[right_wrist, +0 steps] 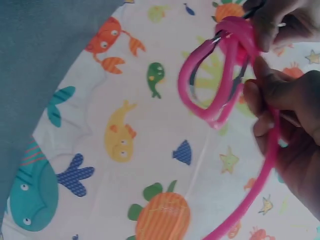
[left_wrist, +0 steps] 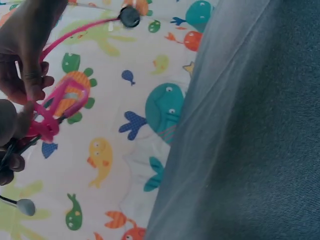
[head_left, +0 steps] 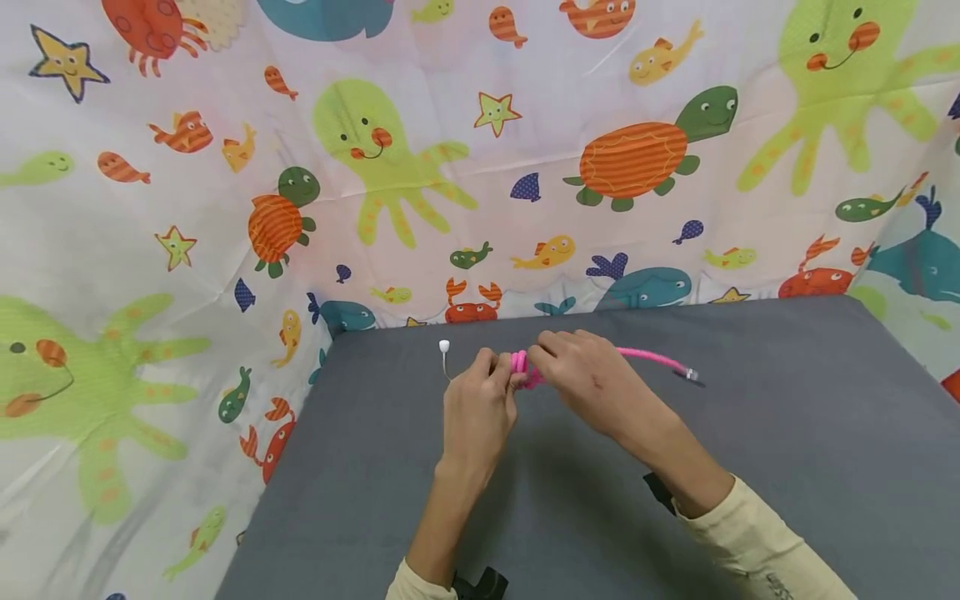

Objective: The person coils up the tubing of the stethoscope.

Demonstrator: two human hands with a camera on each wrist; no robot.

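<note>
A thick pink cord [head_left: 648, 357] is wound into a small looped bundle [right_wrist: 230, 75], with a thin dark-and-light wire running through its loops. My left hand [head_left: 477, 408] pinches the bundle at its left side. The right hand [head_left: 600, 383], close beside it, pinches the cord just past the loops, as the right wrist view shows. From there a length of cord trails right to a clear, shiny end piece [head_left: 691, 375]. To the left of the left hand, a thin wire sticks up with a small white tip [head_left: 444, 345]. Fingers hide part of the bundle.
A grey cloth-covered table [head_left: 360, 467] lies beneath both hands. Behind it and along its left side hangs a white curtain [head_left: 525, 83] printed with sea animals. Dark wrist straps [head_left: 483, 583] show near the cream sleeves [head_left: 757, 533].
</note>
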